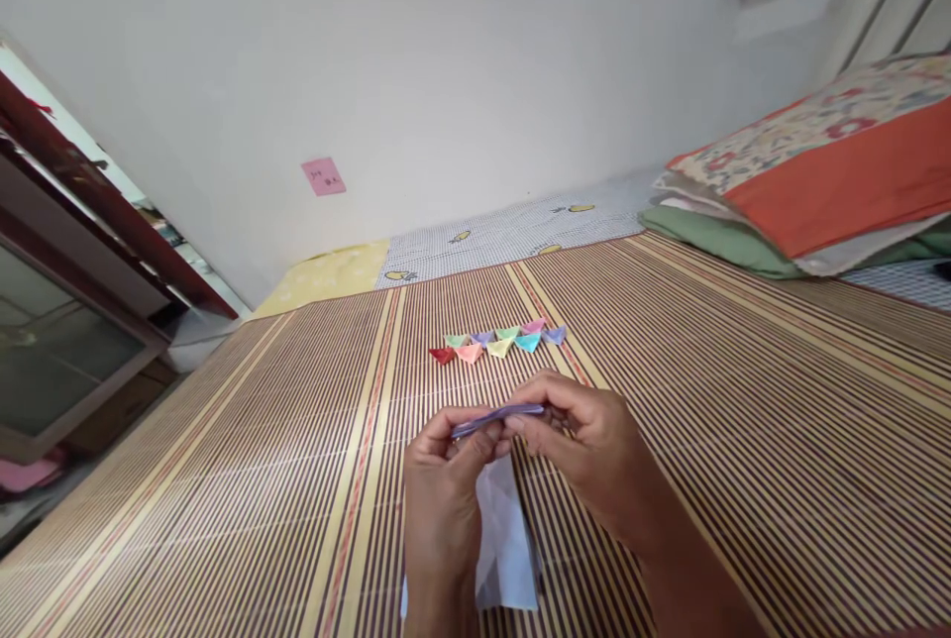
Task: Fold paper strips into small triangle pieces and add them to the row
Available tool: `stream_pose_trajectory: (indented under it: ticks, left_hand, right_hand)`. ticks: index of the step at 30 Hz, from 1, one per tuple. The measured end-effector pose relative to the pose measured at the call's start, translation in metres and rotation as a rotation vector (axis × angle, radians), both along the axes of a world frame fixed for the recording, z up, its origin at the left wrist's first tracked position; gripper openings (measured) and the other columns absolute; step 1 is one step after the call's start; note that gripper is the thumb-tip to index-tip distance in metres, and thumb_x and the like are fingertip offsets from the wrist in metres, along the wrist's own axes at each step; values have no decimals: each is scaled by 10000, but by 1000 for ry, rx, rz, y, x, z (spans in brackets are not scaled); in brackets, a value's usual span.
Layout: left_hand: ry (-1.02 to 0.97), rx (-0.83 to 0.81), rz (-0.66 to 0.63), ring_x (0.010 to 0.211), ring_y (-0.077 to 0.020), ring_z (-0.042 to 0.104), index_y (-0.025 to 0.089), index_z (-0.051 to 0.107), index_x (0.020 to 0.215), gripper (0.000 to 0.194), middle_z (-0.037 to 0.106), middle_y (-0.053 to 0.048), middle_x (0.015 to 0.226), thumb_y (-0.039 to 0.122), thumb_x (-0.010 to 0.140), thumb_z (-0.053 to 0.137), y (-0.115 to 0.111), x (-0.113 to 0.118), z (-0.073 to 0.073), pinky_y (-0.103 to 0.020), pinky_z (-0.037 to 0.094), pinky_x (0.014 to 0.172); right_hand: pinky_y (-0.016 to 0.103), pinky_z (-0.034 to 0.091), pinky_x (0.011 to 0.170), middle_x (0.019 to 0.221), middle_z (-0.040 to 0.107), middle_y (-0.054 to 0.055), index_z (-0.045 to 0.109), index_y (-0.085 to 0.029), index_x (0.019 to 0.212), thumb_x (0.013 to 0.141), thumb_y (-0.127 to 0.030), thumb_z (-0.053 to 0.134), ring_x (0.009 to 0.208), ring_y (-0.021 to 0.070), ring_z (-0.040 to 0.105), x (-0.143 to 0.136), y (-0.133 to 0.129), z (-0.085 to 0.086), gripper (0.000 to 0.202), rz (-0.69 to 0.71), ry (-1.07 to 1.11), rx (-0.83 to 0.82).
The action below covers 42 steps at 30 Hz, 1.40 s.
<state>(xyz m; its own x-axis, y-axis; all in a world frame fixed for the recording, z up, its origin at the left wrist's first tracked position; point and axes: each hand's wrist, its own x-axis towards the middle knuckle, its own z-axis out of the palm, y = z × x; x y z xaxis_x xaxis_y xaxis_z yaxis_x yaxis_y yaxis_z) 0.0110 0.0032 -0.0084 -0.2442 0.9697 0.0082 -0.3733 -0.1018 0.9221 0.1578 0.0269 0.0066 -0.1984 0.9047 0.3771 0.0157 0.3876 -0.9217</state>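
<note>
A narrow folded piece of purple paper (499,417) is held level between both hands. My left hand (448,465) pinches its left end between thumb and fingers, and my right hand (583,435) pinches its right end. The two hands nearly touch at the middle. Beneath them a white sheet of paper (506,549) lies on the striped mat, partly hidden by my left hand and wrist. Beyond the hands, several small folded paper pieces in two rows lie on the mat, among them a red one (442,356), a yellow one (500,348) and a blue one (528,343).
The striped bamboo mat (260,460) covers a bed against a white wall. Folded bedding with an orange pillow (854,172) is stacked at the right. A pink note (324,176) is on the wall. At the left stands a glass-fronted cabinet (66,341).
</note>
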Motion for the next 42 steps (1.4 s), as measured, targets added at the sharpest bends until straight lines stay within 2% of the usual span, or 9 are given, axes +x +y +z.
stream_pose_trajectory:
  ticks: [4,11,17,20,26,33,37,42]
  left_hand:
    - [13,32,-39,778,-154,752,172,802,815,121,809,-33,811,179,726,884,-1,-1,0,-243,593,790]
    - [51,100,-67,807,-156,711,187,800,829,109,788,-23,860,149,744,856,-1,-3,-2,-246,560,788]
    - [32,71,-89,777,-133,683,200,791,858,151,761,1,816,213,747,892,0,-3,-3,-229,524,777]
    - [39,86,-72,778,-134,660,195,789,825,111,740,0,810,264,787,868,0,-2,-1,-234,518,764]
    - [138,129,38,779,-137,640,188,784,771,126,720,-7,833,291,798,851,-3,1,1,-231,517,745]
    - [341,207,213,872,-191,700,216,803,774,61,750,-40,910,258,810,829,-7,8,4,-265,562,761]
    - [427,257,277,956,-225,718,228,797,774,61,771,-58,983,242,832,807,-11,13,4,-309,583,822]
    - [484,296,369,931,-229,730,240,796,785,45,781,-62,988,218,824,803,-14,20,7,-301,590,771]
  right_hand:
    - [297,463,677,819,651,0,721,-209,827,900,-150,631,768,164,611,2,2,1,130,15,10,58]
    - [322,503,777,906,683,10,752,-234,872,877,-118,688,901,188,655,2,-1,3,132,44,29,92]
    - [326,501,772,905,680,15,721,-223,787,909,-168,678,884,190,651,3,-1,3,141,-5,-2,114]
    - [328,505,765,905,678,21,718,-217,779,916,-180,672,880,193,649,1,1,2,149,-5,7,92]
    - [321,514,732,914,642,34,659,-204,737,908,-230,684,879,199,637,-10,1,-4,175,-70,130,46]
    - [337,503,733,848,671,34,618,-201,723,928,-273,656,807,197,623,-11,-2,-2,221,-67,103,-86]
    - [336,506,732,837,671,33,605,-206,723,911,-269,667,806,201,627,-13,-4,-3,208,-97,138,-87]
    - [334,500,712,827,666,33,598,-212,735,928,-274,645,788,201,629,-16,-5,-2,208,-107,140,-58]
